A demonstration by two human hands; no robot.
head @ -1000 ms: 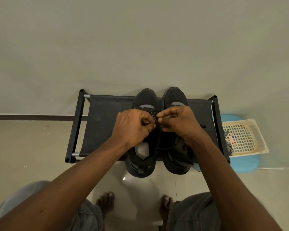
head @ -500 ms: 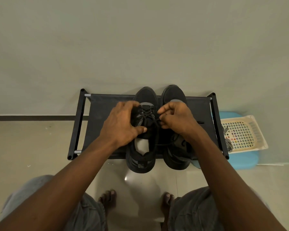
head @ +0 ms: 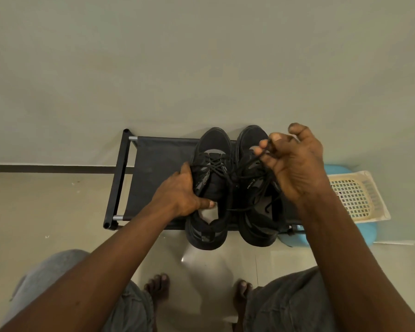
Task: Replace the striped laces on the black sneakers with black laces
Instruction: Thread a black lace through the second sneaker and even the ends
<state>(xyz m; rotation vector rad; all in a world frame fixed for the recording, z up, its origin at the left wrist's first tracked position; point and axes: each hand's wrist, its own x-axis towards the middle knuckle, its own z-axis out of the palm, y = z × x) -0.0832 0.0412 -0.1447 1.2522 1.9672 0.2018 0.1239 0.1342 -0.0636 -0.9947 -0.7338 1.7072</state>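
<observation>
Two black sneakers stand side by side on a low black rack, toes toward the wall. My left hand grips the left sneaker by its side, thumb at the shoe's opening. A black lace is threaded through that sneaker's eyelets and runs up to the right. My right hand is raised over the right sneaker and pinches the lace's end between thumb and fingers, pulling it taut. Loose lace lies across the right sneaker.
The rack stands against a pale wall on a tiled floor. A cream perforated plastic basket sits on a blue stool to the right of the rack. My knees and bare feet are below the shoes.
My right hand has lifted up and to the right, drawing the black lace out. My left hand has moved from the lace down to the left sneaker's side.
</observation>
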